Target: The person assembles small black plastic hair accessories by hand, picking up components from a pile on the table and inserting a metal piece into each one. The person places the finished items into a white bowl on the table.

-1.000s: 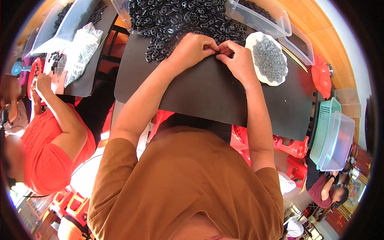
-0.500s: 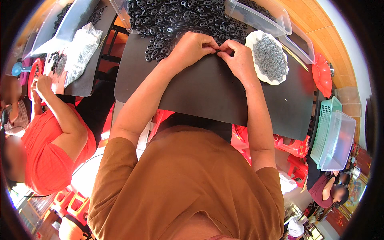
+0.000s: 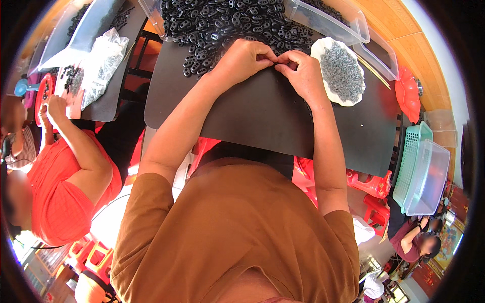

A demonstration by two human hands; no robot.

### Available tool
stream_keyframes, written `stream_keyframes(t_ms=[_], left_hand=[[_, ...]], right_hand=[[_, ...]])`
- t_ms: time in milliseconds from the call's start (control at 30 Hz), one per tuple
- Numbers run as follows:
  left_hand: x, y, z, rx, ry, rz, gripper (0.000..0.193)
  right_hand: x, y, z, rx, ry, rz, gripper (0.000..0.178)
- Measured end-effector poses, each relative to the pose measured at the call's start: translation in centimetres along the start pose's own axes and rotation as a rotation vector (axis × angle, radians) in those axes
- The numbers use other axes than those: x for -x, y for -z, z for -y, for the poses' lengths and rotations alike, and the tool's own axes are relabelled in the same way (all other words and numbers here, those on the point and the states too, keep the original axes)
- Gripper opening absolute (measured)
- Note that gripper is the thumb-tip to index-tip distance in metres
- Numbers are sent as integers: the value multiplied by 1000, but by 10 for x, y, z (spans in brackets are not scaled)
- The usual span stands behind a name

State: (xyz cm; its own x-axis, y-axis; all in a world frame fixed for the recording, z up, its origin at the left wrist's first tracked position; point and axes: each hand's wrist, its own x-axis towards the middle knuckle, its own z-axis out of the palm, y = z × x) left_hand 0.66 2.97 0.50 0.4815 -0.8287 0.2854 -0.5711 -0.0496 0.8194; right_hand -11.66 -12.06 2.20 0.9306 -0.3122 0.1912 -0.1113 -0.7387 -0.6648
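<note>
Over the dark table, my left hand and my right hand meet with their fingertips pinched together. Something small and dark seems to sit between them, too covered by the fingers to name. Just beyond my hands spreads a large heap of small black oval plastic pieces with two holes each. Close by my right hand stands a white scalloped dish filled with small grey metal springs or similar parts.
Clear plastic bins stand behind the heap and dish. A red scalloped dish sits at the table's right edge, near a green basket. At left, a person in red works at another table beside a clear bag.
My hands stay pinched together in nearly the same spot; the right hand's fingers shift very slightly. The heap and the dish look the same.
</note>
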Motion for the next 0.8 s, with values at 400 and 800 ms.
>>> stream_keyframes(t_ms=[400, 800], left_hand=[[-1, 3, 1, 13, 55, 25, 12], [-1, 0, 5, 3, 59, 14, 10]], right_hand=[[0, -6, -3, -40, -37, -18, 17], [0, -4, 2, -29, -44, 24, 16]])
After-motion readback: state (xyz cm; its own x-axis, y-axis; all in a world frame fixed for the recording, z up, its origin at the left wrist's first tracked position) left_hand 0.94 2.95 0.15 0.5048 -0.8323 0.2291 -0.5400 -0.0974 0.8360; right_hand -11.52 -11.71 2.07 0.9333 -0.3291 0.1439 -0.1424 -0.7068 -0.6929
